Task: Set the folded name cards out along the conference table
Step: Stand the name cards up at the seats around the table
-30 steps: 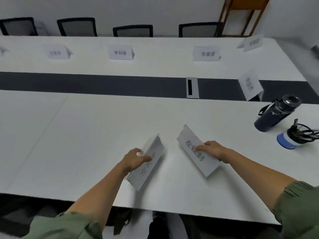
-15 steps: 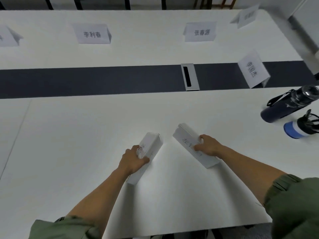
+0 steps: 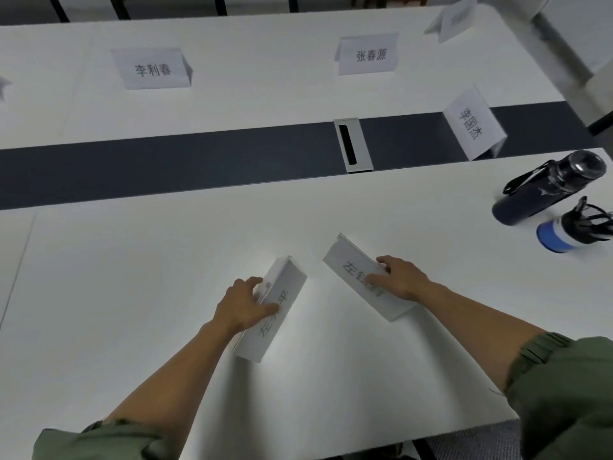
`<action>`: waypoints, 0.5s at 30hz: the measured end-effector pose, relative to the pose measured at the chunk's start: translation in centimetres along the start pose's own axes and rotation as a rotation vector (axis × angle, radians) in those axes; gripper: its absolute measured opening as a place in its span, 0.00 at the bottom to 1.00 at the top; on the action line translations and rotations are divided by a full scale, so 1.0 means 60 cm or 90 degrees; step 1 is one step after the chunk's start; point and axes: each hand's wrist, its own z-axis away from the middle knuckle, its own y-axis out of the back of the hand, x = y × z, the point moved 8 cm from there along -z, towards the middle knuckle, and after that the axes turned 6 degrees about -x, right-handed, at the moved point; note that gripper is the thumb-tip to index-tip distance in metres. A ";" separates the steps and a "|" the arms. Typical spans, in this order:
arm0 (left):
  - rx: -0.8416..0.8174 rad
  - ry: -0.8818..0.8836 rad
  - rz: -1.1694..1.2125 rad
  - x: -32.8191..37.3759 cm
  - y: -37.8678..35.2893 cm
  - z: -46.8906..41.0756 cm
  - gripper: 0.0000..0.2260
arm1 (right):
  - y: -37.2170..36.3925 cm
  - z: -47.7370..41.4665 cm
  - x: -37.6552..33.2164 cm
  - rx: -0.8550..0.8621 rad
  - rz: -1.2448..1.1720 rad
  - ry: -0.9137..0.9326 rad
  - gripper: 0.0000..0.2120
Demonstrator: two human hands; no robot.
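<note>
Two cards at six o'clock: left hand [image 3: 243, 307] pinches left card [image 3: 278, 322], right hand [image 3: 399, 277] pinches right card [image 3: 348, 268]. Four standing cards [image 3: 152, 69] [image 3: 368, 56] [image 3: 471, 127] [image 3: 456, 16] from eleven to two; two bottles [image 3: 544, 190] [image 3: 570, 230] at three.

White table [image 3: 132, 277], dark grey centre strip [image 3: 166, 167], navy bottle [image 3: 530, 200], olive sleeves [image 3: 564, 393]

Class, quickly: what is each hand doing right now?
Left hand: grips the left name card.
Right hand: grips the right name card.
</note>
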 end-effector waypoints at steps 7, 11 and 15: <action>0.176 -0.230 -0.210 0.208 0.055 -0.024 0.32 | 0.066 0.052 0.100 0.126 -0.139 -0.024 0.32; 0.098 -0.276 -0.325 0.301 0.004 -0.063 0.32 | 0.082 0.081 0.217 0.164 -0.121 -0.092 0.26; 0.000 -0.234 -0.336 0.325 -0.057 -0.096 0.34 | 0.074 0.118 0.341 0.167 -0.100 -0.158 0.25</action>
